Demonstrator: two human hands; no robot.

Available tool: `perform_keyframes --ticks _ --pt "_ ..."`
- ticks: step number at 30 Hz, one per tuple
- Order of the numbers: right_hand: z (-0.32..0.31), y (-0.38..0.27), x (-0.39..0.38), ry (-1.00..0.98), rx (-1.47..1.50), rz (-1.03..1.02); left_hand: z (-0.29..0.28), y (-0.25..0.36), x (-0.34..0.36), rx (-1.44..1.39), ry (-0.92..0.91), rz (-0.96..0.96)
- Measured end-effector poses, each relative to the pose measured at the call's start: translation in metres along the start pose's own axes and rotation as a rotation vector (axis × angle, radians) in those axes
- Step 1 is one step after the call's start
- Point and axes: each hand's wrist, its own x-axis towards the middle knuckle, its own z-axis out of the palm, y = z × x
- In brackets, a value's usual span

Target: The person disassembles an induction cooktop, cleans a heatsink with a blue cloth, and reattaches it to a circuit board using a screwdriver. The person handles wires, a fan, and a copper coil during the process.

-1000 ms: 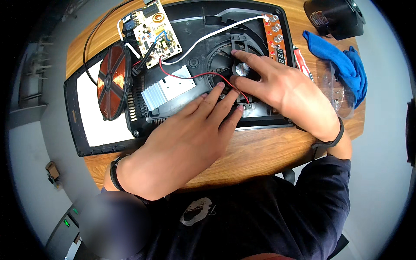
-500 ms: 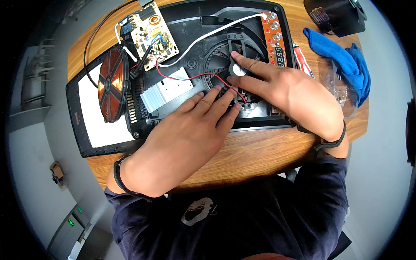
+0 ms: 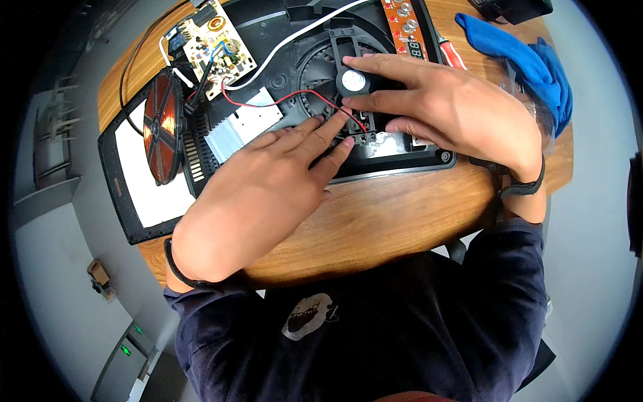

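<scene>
An opened black induction cooker base (image 3: 402, 161) lies on a round wooden table (image 3: 395, 214). My right hand (image 3: 455, 107) rests over its round black cooling fan (image 3: 351, 80), fingers spread around the white hub. My left hand (image 3: 268, 181) lies flat on the base, its fingertips touching the red and black fan wires (image 3: 315, 97) near a small connector. A finned aluminium heat sink (image 3: 241, 124) sits just left of my left fingers. Neither hand visibly grips anything.
A copper coil (image 3: 161, 127) stands on edge over the glass top panel (image 3: 144, 181) at the left. A beige circuit board (image 3: 214, 43) lies at the back left, an orange control board (image 3: 405, 23) at the back. A red-handled screwdriver (image 3: 452, 57) and blue cloth (image 3: 529, 63) lie right.
The view has shifted, so the cooker sits higher and closer. My left fingers have slid along the wires toward the fan, and my right hand has spread further over it.
</scene>
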Motion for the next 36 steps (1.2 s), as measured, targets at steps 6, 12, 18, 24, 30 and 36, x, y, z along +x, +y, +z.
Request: perform_keyframes --ticks 6,12,18,24,30,36 --pt "-0.009 -0.008 -0.005 -0.084 -0.059 0.045 -0.008 -0.001 -0.003 -0.046 -0.068 -0.013" --pt "0.001 -0.015 -0.011 -0.001 -0.179 0.029 -0.008 0.000 0.001 -0.070 -0.078 -0.017" --pt "0.007 -0.009 -0.014 0.150 -0.178 0.025 -0.008 0.011 0.007 -0.015 0.013 -0.041" --pt "-0.068 0.014 -0.051 0.141 -0.151 0.291 -0.002 0.022 0.007 0.057 0.055 -0.068" --pt "-0.078 0.052 -0.138 -0.081 -0.325 0.838 -0.003 0.022 0.007 0.047 0.029 -0.055" --pt "-0.057 0.086 -0.171 -0.193 -0.176 1.128 -0.003 0.021 0.007 0.019 0.021 -0.050"
